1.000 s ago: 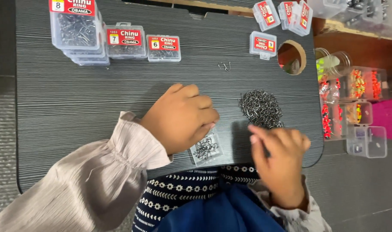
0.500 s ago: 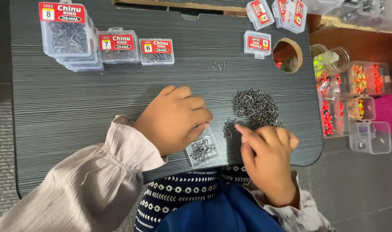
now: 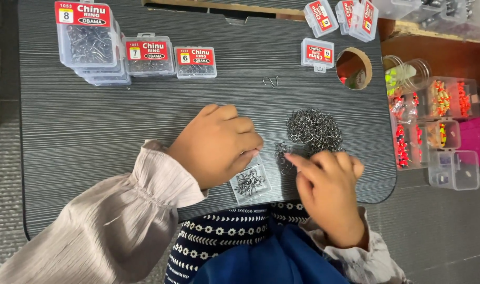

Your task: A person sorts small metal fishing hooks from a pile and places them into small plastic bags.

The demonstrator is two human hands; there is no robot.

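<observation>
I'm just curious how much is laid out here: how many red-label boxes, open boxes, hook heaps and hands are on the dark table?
Boxes with a red label showing: 7
Open clear box of hooks: 1
Heap of loose hooks: 1
Hands: 2, left hand and right hand
Total: 11

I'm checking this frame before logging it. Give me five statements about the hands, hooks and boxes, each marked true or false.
1. The left hand rests at a small clear box holding hooks. True.
2. The right hand touches the edge of the loose hook pile. True.
3. The hook pile sits left of the left hand. False: it lies to the right.
4. The red-labelled boxes at the far left are stacked and closed. True.
5. The dark table has no hole. False: a round hole shows at far right.
</observation>
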